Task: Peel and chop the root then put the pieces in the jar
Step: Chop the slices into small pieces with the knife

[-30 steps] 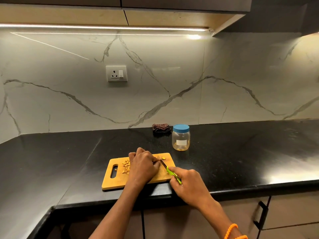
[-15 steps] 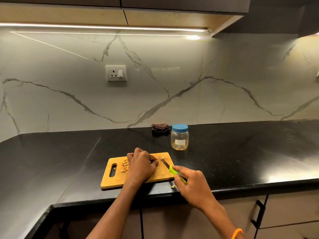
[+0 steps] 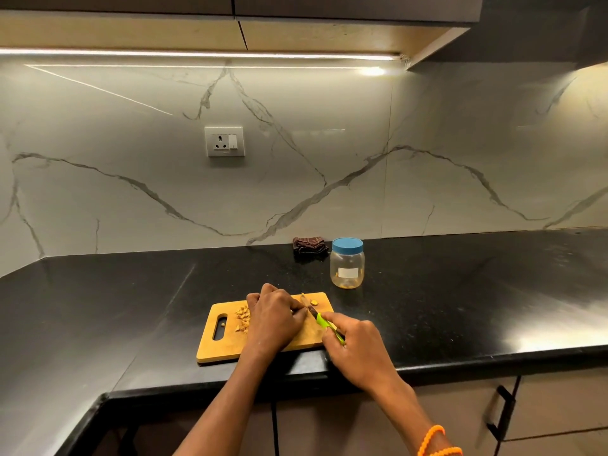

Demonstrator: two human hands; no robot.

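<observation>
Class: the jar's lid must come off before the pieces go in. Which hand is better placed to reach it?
Right: the right hand lies nearer the jar, though it holds the knife.

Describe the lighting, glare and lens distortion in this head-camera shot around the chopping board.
Head view: an under-cabinet light strip lights the marble wall evenly; the black countertop shows bright glare at right; the wide lens bows the counter's edges; the cutting board is well lit, but the left hand hides the root, and the knife held by the right hand looks small and slightly soft.
</observation>
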